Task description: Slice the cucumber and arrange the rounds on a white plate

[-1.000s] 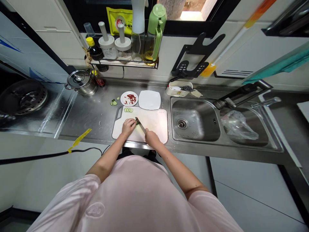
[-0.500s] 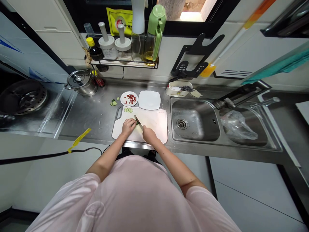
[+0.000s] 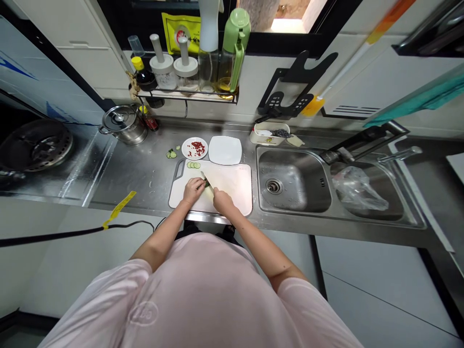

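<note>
My right hand is closed round the handle of a kitchen knife, whose blade points up and left over the white cutting board. Against the blade's left side, my left hand presses down with bent fingers on a dark green cucumber piece, mostly hidden by fingers and blade. A few pale green cucumber slices lie in a row near the board's upper left. Just behind the board are a round plate of chopped red pieces and a square white plate.
Cucumber scraps lie left of the round plate. A steel pot stands at the back left, beside a small sauce bottle. To the right is the sink, with a plastic bag in its second basin. Jars and bottles fill a wall shelf.
The knife and my right hand have shifted very slightly left towards my left hand. My left hand stays in place on the cucumber, and the slices lie as before.
</note>
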A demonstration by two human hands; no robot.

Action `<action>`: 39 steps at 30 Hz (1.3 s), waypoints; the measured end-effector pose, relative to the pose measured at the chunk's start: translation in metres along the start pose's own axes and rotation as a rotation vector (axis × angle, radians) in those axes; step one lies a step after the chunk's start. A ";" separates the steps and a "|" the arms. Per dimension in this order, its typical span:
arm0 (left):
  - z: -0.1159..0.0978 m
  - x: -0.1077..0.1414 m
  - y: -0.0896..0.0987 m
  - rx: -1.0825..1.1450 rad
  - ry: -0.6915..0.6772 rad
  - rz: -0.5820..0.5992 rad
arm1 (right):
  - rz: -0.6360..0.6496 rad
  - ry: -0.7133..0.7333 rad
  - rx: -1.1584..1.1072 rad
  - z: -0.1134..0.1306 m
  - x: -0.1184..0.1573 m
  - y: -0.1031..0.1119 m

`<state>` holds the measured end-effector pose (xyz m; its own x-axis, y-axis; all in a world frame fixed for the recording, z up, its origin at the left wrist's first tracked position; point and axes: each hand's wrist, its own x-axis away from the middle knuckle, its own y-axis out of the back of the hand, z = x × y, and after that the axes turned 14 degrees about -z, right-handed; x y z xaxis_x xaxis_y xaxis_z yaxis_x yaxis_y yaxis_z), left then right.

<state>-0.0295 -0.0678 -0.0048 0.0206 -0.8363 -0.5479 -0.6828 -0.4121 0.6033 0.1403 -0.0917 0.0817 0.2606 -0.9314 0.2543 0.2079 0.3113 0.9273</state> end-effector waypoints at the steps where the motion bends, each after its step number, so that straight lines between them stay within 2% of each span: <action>1: 0.000 0.000 0.000 0.000 0.001 -0.001 | 0.005 -0.002 0.004 -0.002 0.003 -0.001; 8: 0.002 0.001 -0.002 0.007 0.003 -0.011 | 0.028 0.000 0.015 -0.009 0.016 -0.004; 25: 0.001 0.000 -0.001 0.005 -0.007 -0.016 | 0.003 0.003 -0.009 0.008 -0.015 0.000; 34: 0.002 0.000 -0.001 0.001 0.012 -0.012 | 0.030 0.007 0.008 -0.006 0.009 -0.005; 39: 0.001 0.000 -0.001 0.001 0.021 -0.005 | 0.033 0.007 0.015 -0.004 0.007 -0.004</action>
<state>-0.0298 -0.0672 -0.0056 0.0391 -0.8414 -0.5389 -0.6836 -0.4159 0.5997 0.1452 -0.0983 0.0782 0.2738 -0.9191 0.2833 0.1851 0.3394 0.9223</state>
